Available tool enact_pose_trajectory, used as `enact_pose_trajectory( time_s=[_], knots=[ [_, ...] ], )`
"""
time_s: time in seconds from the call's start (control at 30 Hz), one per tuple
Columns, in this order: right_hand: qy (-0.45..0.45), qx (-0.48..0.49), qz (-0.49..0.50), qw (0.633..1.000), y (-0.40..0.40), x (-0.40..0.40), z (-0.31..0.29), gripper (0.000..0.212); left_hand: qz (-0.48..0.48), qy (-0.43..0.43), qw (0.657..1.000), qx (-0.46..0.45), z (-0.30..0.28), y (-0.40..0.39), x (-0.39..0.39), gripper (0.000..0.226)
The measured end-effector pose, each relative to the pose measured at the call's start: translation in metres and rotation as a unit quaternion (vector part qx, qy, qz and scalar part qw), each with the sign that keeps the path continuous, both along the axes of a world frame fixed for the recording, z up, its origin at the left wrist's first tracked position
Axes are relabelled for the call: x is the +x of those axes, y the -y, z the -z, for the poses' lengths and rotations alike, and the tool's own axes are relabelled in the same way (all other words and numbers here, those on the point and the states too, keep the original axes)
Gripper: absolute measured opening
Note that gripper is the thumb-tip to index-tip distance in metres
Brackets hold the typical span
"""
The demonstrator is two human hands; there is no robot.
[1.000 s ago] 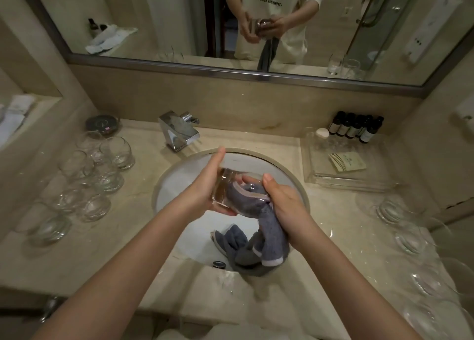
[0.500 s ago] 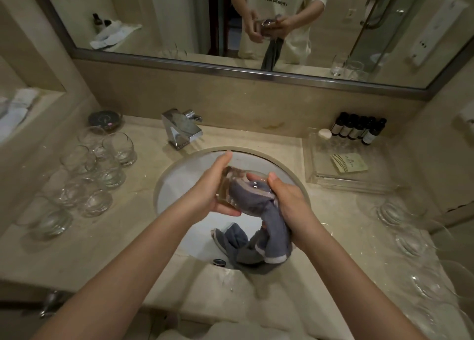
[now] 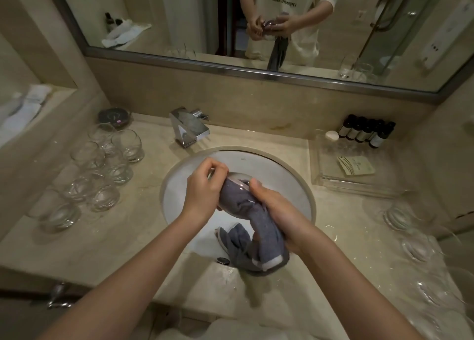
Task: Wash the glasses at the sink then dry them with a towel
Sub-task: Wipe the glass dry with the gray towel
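Observation:
Over the white round sink (image 3: 295, 185) I hold a clear glass (image 3: 237, 179) stuffed with a grey towel (image 3: 259, 232). My left hand (image 3: 202, 188) curls round the glass from the left, its fingers bent over the base. My right hand (image 3: 279, 211) grips the towel at the glass's mouth, thumb on the rim. The towel's loose end hangs down into the basin. Much of the glass is hidden by the cloth and my fingers.
Several clear glasses (image 3: 107, 170) stand on the counter to the left, and several more (image 3: 415, 242) on the right. A chrome tap (image 3: 187, 129) sits behind the sink. At the back right are a clear tray (image 3: 359, 183) and small dark bottles (image 3: 366, 134).
My left hand has gone from a flat open palm against the glass to fingers curled over it. The glass has turned and the towel sits deeper inside. The camera view shifted slightly.

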State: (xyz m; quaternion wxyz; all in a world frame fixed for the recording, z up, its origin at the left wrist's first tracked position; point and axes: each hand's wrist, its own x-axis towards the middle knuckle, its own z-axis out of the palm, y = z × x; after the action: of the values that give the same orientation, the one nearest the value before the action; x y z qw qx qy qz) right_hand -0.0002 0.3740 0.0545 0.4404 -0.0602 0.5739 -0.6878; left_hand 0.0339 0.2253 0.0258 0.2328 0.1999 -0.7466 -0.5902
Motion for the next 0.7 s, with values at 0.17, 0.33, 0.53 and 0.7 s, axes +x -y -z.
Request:
enact_pose_trajectory(
  time_s=[0.17, 0.33, 0.53, 0.7],
  knots=[
    [0.026, -0.021, -0.041, 0.999, 0.009, 0.003, -0.010, 0.025, -0.048, -0.038, 0.996, -0.067, -0.003, 0.006, 0.010, 0.013],
    [0.149, 0.010, -0.028, 0.988, 0.022, 0.002, -0.010, 0.042, -0.002, -0.169, 0.956, -0.239, 0.004, 0.030, 0.027, 0.014],
    [0.083, -0.003, -0.070, 0.994, 0.044, 0.006, -0.010, 0.036, 0.092, 0.027, 0.995, 0.024, -0.024, 0.060, 0.035, 0.047],
    [-0.012, 0.025, -0.161, 0.986, 0.065, 0.015, -0.010, 0.033, 0.241, 0.310, 0.883, 0.257, -0.034, 0.114, 0.048, 0.073]
  ],
)
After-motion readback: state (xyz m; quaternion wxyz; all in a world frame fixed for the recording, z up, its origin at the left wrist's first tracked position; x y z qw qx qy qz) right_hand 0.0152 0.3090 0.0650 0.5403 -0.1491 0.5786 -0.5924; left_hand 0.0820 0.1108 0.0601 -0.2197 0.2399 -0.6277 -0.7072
